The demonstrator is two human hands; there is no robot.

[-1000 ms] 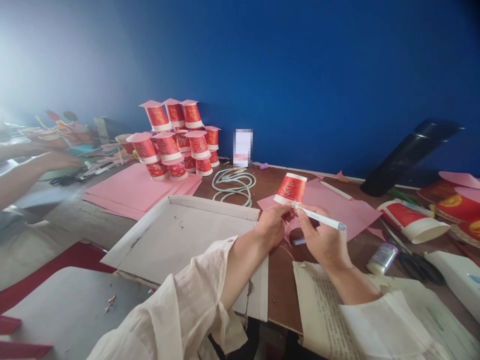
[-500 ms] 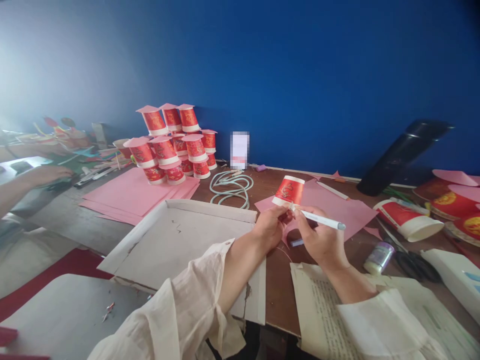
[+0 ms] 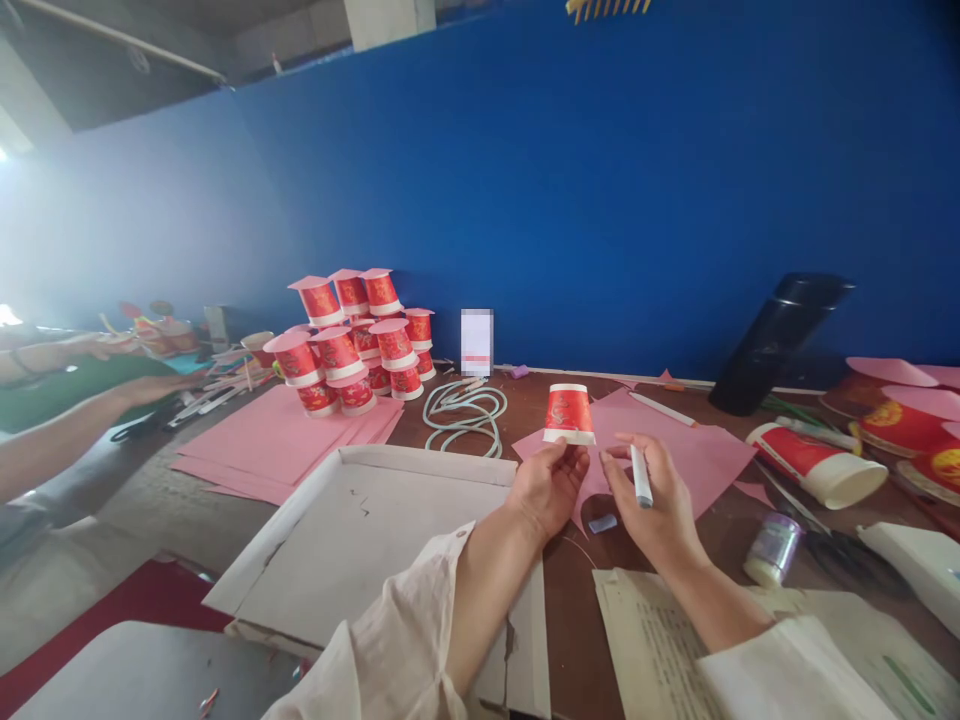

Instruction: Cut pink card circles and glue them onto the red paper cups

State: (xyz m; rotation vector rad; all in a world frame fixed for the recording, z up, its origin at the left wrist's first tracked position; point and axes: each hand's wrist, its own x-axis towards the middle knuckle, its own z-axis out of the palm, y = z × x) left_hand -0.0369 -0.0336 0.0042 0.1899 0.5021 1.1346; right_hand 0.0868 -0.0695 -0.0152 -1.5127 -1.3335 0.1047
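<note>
A red paper cup [image 3: 569, 412] with a white rim stands bottom up, its rim held by the fingers of my left hand [image 3: 551, 485]. To the right of it, my right hand [image 3: 651, 490] is closed round a white pen [image 3: 640, 476], which is tilted away from the cup. Under and behind both hands lies a pink paper sheet [image 3: 705, 450] with pointed corners. A small bluish piece [image 3: 602, 523] rests on the brown table between my hands.
Stacked red cups with pink sheets [image 3: 337, 350] stand at the left behind pink paper [image 3: 247, 450]. A white box lid [image 3: 337, 540] lies left of my hands. A black bottle [image 3: 772, 345], scissors [image 3: 847, 550], a jar [image 3: 772, 548] and printed pages [image 3: 645, 630] are on the right.
The pen has moved away from the cup's rim with my right hand and now points differently. The cup is more upright. The view has tilted up, and a person's arms at the left show more.
</note>
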